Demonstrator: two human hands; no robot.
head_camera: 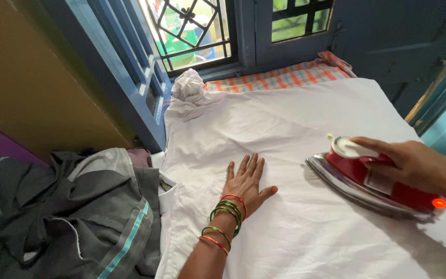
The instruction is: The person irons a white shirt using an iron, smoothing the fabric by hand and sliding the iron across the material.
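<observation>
1. Resting on a white cloth (305, 206) at the right of the frame, a red electric iron (372, 181) with a shiny pointed metal soleplate is showing a glowing red lamp; it looks heavy, rigid and hot underneath, best held by its top handle.
2. Gripping that handle is the right hand (414, 163), fingers curled around it.
3. Pressing flat at centre is the left hand (246, 183), fingers spread, bangles on the wrist.
4. Lying soft and crumpled at lower left are grey garments (78, 212).

Iron handle (388, 173) under right hand (414, 163)
</observation>
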